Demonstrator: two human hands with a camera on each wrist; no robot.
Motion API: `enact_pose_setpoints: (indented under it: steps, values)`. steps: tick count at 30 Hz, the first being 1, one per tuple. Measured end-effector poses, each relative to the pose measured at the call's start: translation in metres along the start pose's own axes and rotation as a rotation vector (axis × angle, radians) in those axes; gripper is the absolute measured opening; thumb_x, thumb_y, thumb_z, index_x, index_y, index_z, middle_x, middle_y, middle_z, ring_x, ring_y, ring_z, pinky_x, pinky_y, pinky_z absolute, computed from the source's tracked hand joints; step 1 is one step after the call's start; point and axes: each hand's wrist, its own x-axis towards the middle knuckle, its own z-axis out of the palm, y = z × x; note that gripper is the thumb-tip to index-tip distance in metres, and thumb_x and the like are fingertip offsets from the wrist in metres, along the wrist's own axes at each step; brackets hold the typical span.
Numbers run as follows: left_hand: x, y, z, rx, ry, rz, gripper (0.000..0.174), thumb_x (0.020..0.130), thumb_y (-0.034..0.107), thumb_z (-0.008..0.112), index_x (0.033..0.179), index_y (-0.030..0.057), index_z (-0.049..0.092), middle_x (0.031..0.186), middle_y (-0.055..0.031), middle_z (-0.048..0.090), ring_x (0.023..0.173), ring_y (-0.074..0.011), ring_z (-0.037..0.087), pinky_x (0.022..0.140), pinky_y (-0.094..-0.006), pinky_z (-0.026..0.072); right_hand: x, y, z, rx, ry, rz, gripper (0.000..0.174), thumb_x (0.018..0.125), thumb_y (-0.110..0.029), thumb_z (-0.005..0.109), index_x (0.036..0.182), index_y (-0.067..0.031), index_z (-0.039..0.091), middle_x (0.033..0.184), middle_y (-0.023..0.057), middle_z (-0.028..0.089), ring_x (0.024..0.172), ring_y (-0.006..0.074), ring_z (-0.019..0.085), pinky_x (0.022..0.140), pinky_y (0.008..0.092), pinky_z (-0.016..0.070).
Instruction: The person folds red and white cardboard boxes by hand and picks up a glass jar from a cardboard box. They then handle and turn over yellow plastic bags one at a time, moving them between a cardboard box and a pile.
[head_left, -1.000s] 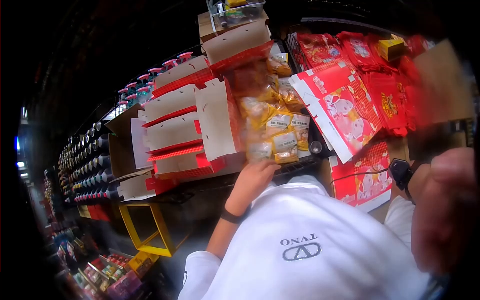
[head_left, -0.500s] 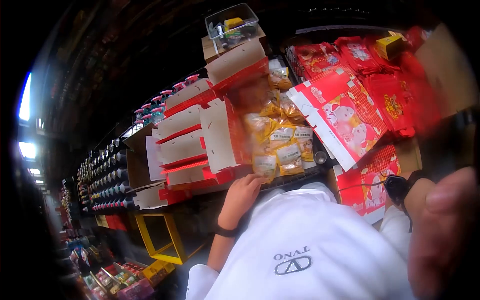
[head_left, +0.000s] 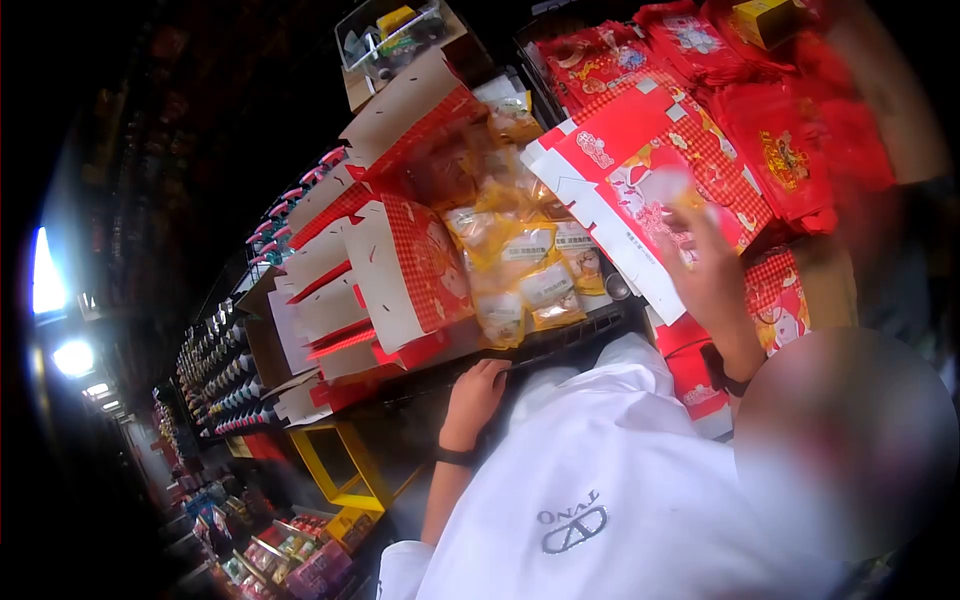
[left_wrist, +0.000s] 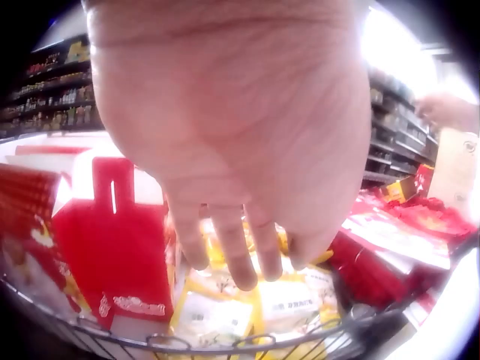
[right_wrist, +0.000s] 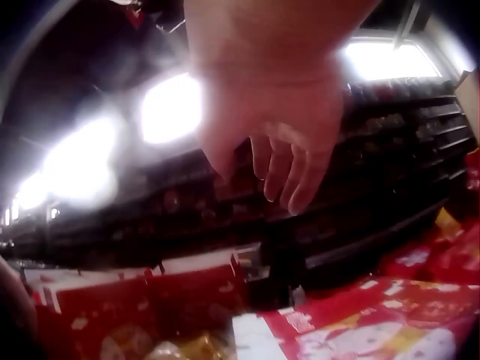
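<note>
My left hand hovers at the front rim of a wire basket. In the left wrist view its fingers hang loosely curled and hold nothing, just above yellow snack packets and a red gift box. My right hand is raised and blurred over a flat red carton printed with cartoon figures. In the right wrist view the fingers droop loosely with nothing in them, and the flat carton lies below. The yellow packets fill the basket's middle.
Folded red-and-white gift boxes stand in rows on the left of the basket. More red cartons and bags pile up at the right. A clear plastic bin sits at the back. A yellow stand and store shelves lie to the left.
My right hand rose from the lower right to above the flat red carton. The left hand drew back from the yellow packets to the basket's front rim. The view tilted.
</note>
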Motion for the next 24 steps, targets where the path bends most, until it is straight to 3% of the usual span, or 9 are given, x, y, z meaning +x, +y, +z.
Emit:
enact_pose_setpoints:
  steps: [1, 4, 7, 13, 14, 17, 18, 24]
  values:
    - [-0.002, -0.003, 0.008, 0.004, -0.025, -0.035, 0.019, 0.090, 0.010, 0.064, 0.109, 0.0063, 0.069, 0.106, -0.0135, 0.068, 0.094, -0.0355, 0.066, 0.081, -0.0417, 0.0547, -0.010, 0.038, 0.026, -0.270, -0.091, -0.045, 0.060, 0.090, -0.020, 0.072, 0.141, -0.0029, 0.046, 0.127, 0.0210, 0.059, 0.120, 0.0347, 0.057, 0.100, 0.0424, 0.0487]
    - [-0.001, -0.005, 0.022, -0.065, -0.022, -0.128, 0.018, 0.090, 0.011, 0.063, 0.107, 0.0080, 0.069, 0.103, -0.0127, 0.069, 0.096, -0.0345, 0.066, 0.082, -0.0436, 0.0536, -0.053, 0.101, 0.074, -0.556, -0.289, -0.024, 0.086, 0.083, -0.036, 0.078, 0.150, -0.0034, 0.036, 0.151, 0.0257, 0.038, 0.143, 0.0404, 0.032, 0.114, 0.0564, 0.0307]
    - [-0.001, -0.017, 0.034, -0.074, -0.009, -0.173, 0.018, 0.091, 0.012, 0.062, 0.107, 0.0074, 0.069, 0.104, -0.0136, 0.069, 0.096, -0.0353, 0.066, 0.083, -0.0436, 0.0535, -0.071, 0.117, 0.096, -0.589, -0.522, 0.096, 0.104, 0.079, -0.046, 0.079, 0.156, -0.0050, 0.024, 0.159, 0.0259, 0.021, 0.151, 0.0422, 0.015, 0.117, 0.0640, 0.0165]
    - [0.008, -0.033, 0.025, -0.103, 0.002, -0.165, 0.019, 0.092, 0.013, 0.062, 0.108, 0.0068, 0.069, 0.104, -0.0152, 0.069, 0.097, -0.0366, 0.065, 0.083, -0.0446, 0.0530, -0.080, 0.137, 0.131, -0.644, -0.420, 0.079, 0.101, 0.075, -0.036, 0.082, 0.154, -0.0036, 0.029, 0.159, 0.0280, 0.022, 0.151, 0.0408, 0.016, 0.115, 0.0685, 0.0176]
    - [0.009, -0.035, 0.022, -0.112, 0.001, -0.166, 0.019, 0.092, 0.014, 0.062, 0.109, 0.0067, 0.068, 0.105, -0.0155, 0.069, 0.097, -0.0368, 0.065, 0.084, -0.0449, 0.0528, -0.081, 0.137, 0.131, -0.624, -0.425, 0.094, 0.098, 0.074, -0.030, 0.081, 0.154, -0.0044, 0.030, 0.159, 0.0264, 0.022, 0.151, 0.0390, 0.017, 0.116, 0.0667, 0.0187]
    - [0.010, -0.055, 0.020, -0.097, 0.001, -0.189, 0.020, 0.091, 0.014, 0.062, 0.109, 0.0064, 0.068, 0.105, -0.0161, 0.069, 0.098, -0.0368, 0.065, 0.085, -0.0452, 0.0523, -0.083, 0.144, 0.125, -0.585, -0.412, 0.077, 0.096, 0.075, -0.027, 0.081, 0.154, -0.0053, 0.031, 0.160, 0.0234, 0.023, 0.152, 0.0365, 0.019, 0.117, 0.0641, 0.0199]
    - [0.010, -0.062, 0.020, -0.102, 0.025, -0.173, 0.020, 0.091, 0.014, 0.062, 0.109, 0.0063, 0.068, 0.105, -0.0162, 0.069, 0.098, -0.0369, 0.065, 0.085, -0.0450, 0.0522, -0.081, 0.142, 0.121, -0.622, -0.427, 0.127, 0.089, 0.078, -0.025, 0.079, 0.153, -0.0078, 0.033, 0.161, 0.0183, 0.026, 0.151, 0.0338, 0.023, 0.118, 0.0603, 0.0217]
    - [-0.002, -0.102, 0.026, -0.165, 0.062, -0.172, 0.022, 0.091, 0.012, 0.064, 0.110, 0.0027, 0.068, 0.108, -0.0176, 0.068, 0.102, -0.0362, 0.064, 0.089, -0.0414, 0.0519, -0.098, 0.188, 0.079, -0.716, -0.352, 0.216, 0.074, 0.085, -0.018, 0.072, 0.151, -0.0092, 0.039, 0.159, 0.0111, 0.036, 0.147, 0.0335, 0.033, 0.118, 0.0532, 0.0285]
